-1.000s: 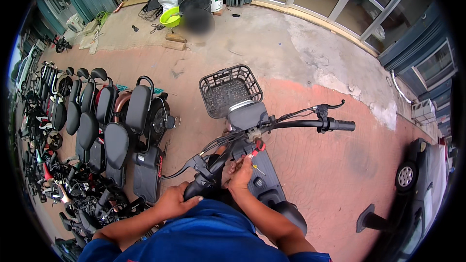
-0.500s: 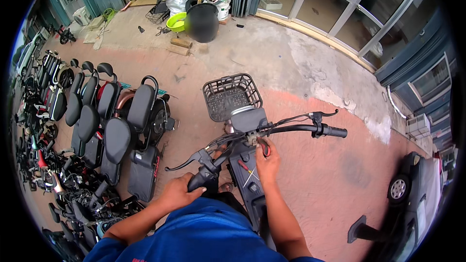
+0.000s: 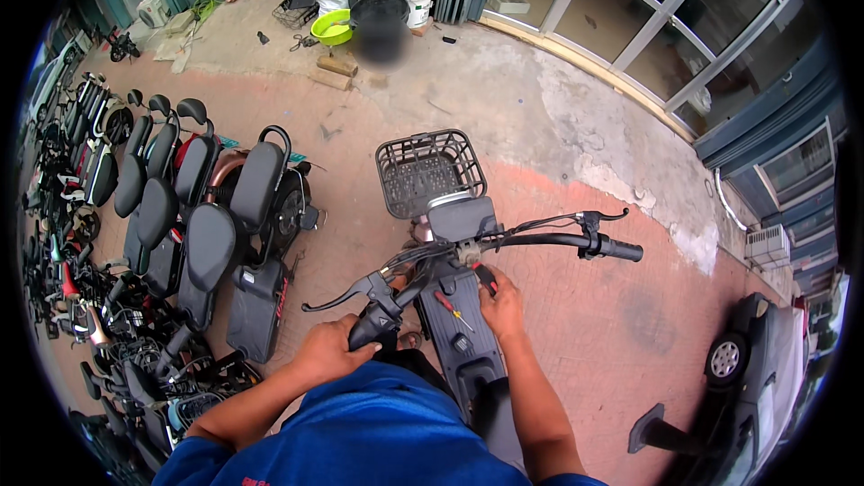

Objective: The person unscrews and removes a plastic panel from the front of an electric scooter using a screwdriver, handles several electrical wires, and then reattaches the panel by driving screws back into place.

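Note:
An electric scooter with a front basket stands below me. My left hand is closed on its black left grip. My right hand is closed on a red-and-black handled tool just below the center of the handlebar; the tool's tip is too small to make out. A red screwdriver with a yellow piece beside it lies on the grey deck. A sandaled foot shows left of the deck, partly hidden.
Rows of parked scooters fill the left. A grey car and black post are at right. A green basin, black tub and wooden blocks stand before the building, whose glass doors are top right.
My right hand first rose toward the bar's center with the red-handled tool, then dropped slightly and moved right. My left hand stays on the grip. The view has shifted slightly.

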The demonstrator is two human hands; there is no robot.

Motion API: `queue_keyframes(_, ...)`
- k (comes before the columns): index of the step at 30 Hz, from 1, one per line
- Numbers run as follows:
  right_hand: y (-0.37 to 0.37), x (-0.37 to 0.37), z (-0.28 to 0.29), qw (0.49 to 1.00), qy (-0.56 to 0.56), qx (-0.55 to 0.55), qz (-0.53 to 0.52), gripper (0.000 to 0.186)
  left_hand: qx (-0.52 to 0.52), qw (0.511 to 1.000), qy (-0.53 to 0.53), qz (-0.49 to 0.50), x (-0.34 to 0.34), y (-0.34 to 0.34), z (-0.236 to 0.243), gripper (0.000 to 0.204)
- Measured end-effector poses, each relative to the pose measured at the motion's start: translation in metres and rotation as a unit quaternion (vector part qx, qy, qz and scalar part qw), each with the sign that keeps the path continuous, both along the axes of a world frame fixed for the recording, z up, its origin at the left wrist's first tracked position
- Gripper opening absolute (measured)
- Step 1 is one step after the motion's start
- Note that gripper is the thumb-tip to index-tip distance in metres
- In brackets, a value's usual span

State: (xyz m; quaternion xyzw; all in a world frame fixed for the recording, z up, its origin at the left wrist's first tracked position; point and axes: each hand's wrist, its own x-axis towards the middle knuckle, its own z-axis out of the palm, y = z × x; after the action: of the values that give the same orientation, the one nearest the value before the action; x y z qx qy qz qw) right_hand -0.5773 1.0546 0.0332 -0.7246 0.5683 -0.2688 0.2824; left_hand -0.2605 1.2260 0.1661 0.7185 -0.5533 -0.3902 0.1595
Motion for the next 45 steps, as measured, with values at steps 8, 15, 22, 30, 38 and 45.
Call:
queue_keyframes(8, -0.055, 0.001, 0.035, 0.920, 0.244, -0.123, 0.279, 0.037, 0.014, 1.000, 0.004, -0.009, 0.002, -0.003, 0.001, 0.048)
queue_keyframes(15, -0.076, 0.012, 0.032, 0.901, 0.298, -0.086, 0.302, 0.015, 0.017, 1.000, -0.010, -0.022, 0.003, -0.003, 0.000, 0.048)
queue_keyframes(22, -0.074, 0.000, 0.033, 0.916, 0.244, -0.054, 0.315, 0.023, 0.029, 0.999, 0.016, -0.025, 0.003, -0.008, 0.002, 0.049)
queue_keyframes(30, -0.099, -0.059, 0.051, 0.904, 0.230, 0.086, 0.351, 0.032, 0.064, 0.995, 0.061, -0.047, 0.013, -0.016, 0.002, 0.053)
queue_keyframes(38, -0.163, -0.072, 0.016, 0.781, 0.234, 0.048, 0.577, 0.047, 0.057, 0.979, 0.164, -0.104, 0.027, -0.030, -0.019, 0.059)
queue_keyframes(45, -0.143, -0.085, -0.018, 0.857, 0.053, 0.105, 0.502, 0.038, 0.149, 0.966, 0.188, -0.097, 0.029, -0.046, -0.015, 0.046)
